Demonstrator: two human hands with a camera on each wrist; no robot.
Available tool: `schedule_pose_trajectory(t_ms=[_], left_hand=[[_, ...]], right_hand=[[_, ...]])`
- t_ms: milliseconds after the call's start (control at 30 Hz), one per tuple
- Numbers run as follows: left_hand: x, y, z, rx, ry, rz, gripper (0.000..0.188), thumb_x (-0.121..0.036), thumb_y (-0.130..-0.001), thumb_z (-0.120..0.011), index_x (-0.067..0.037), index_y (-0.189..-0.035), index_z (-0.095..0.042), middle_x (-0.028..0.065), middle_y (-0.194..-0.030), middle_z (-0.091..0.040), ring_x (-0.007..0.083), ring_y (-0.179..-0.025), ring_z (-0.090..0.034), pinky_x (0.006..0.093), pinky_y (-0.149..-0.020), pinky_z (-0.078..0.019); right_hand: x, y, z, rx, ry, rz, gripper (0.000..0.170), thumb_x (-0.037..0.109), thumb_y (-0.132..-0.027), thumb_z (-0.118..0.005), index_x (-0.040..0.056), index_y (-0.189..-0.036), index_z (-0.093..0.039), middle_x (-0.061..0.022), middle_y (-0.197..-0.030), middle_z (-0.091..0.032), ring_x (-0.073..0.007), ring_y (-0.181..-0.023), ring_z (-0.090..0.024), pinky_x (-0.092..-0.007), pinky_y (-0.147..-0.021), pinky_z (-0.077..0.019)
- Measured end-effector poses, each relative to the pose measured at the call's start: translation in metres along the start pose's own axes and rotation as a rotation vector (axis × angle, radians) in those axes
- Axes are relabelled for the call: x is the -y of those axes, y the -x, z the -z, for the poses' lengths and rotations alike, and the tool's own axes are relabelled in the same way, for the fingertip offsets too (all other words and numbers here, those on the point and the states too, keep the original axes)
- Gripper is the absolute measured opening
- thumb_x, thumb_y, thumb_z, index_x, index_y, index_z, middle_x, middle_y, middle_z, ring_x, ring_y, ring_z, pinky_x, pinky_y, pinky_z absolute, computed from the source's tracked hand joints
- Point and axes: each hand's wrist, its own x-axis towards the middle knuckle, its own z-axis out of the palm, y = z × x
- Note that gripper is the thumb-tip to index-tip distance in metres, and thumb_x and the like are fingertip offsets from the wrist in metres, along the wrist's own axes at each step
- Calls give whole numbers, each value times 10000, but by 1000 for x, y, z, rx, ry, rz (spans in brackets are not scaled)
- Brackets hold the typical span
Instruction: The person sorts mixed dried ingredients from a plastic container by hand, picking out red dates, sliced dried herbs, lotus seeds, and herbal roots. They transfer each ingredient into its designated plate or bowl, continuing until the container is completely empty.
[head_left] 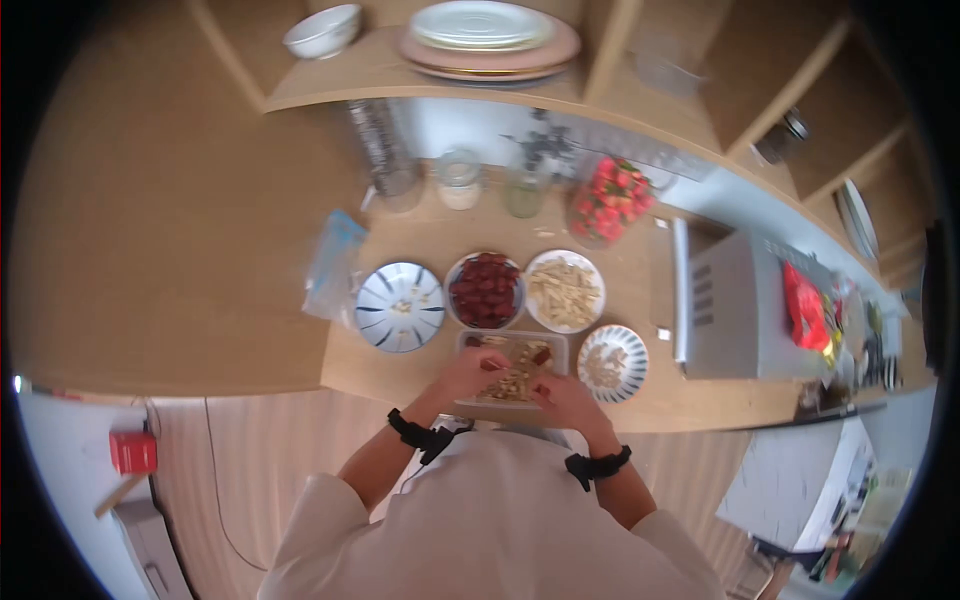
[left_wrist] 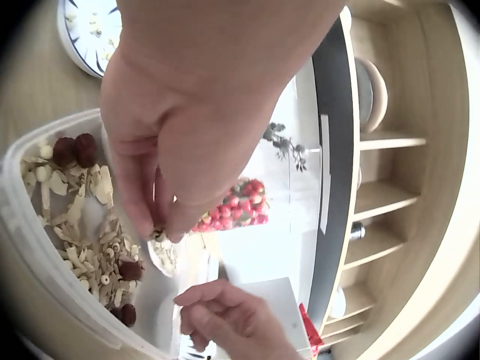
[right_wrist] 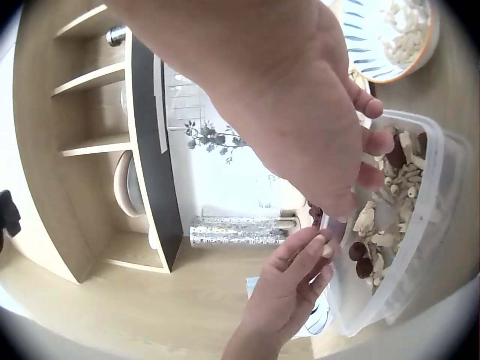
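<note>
My left hand is over the left part of a clear plastic box; its thumb and fingertips pinch a small piece, pale in the right wrist view. My right hand hovers at the box's right side, fingers loosely bent and apart, with nothing seen between them. Inside the box lie pale dried slices, small round pale seeds and several dark red dates. Behind it stand a bowl of red dates and a bowl of pale strips.
A blue-striped plate with a few pale bits is at left, a striped bowl of small pale pieces at right. Farther back are glass jars, red-pink fruit and a plastic bag. Shelves overhang the counter; a grey appliance stands right.
</note>
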Motion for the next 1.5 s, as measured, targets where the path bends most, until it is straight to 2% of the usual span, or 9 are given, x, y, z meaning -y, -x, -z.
schedule_pose_trajectory(t_ms=[167, 233, 333, 400, 633, 933, 1233, 1300, 1500], left_hand=[[-11, 26, 48, -59, 454, 72, 223, -145, -909, -713, -55, -1112, -692, 8, -913, -700, 78, -784, -624, 236, -666, -521], [6, 27, 73, -275, 520, 53, 180, -119, -898, -722, -36, -1057, -703, 0, -935, -704, 80, -826, -633, 237, -688, -526], [39, 20, 102, -484, 437, -59, 123, -87, -885, -726, -27, -991, -706, 8, -936, -715, 90, -843, -656, 256, -707, -543], [49, 13, 120, -686, 11, -66, 135, -74, -844, -752, -21, -959, -704, 51, -938, -731, 129, -853, -697, 288, -726, -562], [48, 9, 129, -688, -359, 87, 221, -98, -774, -783, -48, -971, -694, 146, -974, -724, 267, -866, -719, 354, -762, -574], [2, 46, 83, -596, -618, -200, 149, -116, -813, -694, -93, -957, -663, 122, -955, -669, 352, -894, -653, 451, -772, -531], [-27, 30, 39, -439, -611, -345, 185, -151, -845, -676, -108, -1012, -608, 128, -897, -663, 367, -856, -652, 502, -746, -515], [-32, 28, 33, -392, -571, 59, 308, -203, -863, -678, -105, -1126, -552, 169, -885, -667, 397, -830, -648, 522, -743, -510], [32, 16, 16, -506, -250, 69, 380, -223, -896, -618, -74, -1223, -494, 189, -886, -677, 392, -792, -659, 494, -714, -508]], right_hand=[[3, 1, -3, 45, -89, -14, 158, 170, -879, -668, 54, -985, -684, -136, -819, -685, -295, -765, -681, -388, -683, -522], [1, -2, -3, 91, -107, -46, 138, 222, -896, -629, 110, -956, -681, -126, -852, -701, -312, -815, -684, -422, -697, -522], [2, -8, 2, 126, -39, -63, 136, 205, -891, -637, 90, -948, -682, -136, -873, -702, -313, -827, -684, -412, -712, -527], [5, -11, 5, 126, -52, -56, 137, 198, -889, -643, 82, -951, -683, -140, -880, -702, -319, -833, -684, -410, -719, -528], [13, -9, 11, 96, -127, -78, 139, 182, -892, -655, 80, -979, -690, -144, -916, -703, -342, -844, -679, -407, -734, -530], [-21, 13, -1, -63, -118, -53, 110, 132, -903, -640, 36, -942, -679, -128, -836, -694, -265, -688, -655, -365, -631, -511], [-10, 13, 9, -154, -79, -77, 111, 142, -882, -660, 43, -933, -669, -132, -847, -681, -306, -736, -665, -414, -645, -520], [-6, 5, 14, -160, 35, -68, 109, 121, -881, -643, 48, -961, -661, -130, -913, -674, -323, -775, -671, -428, -684, -535], [-9, -41, -17, -127, 340, -210, 158, 92, -871, -607, 25, -1011, -637, -165, -990, -656, -362, -866, -685, -449, -745, -569]])
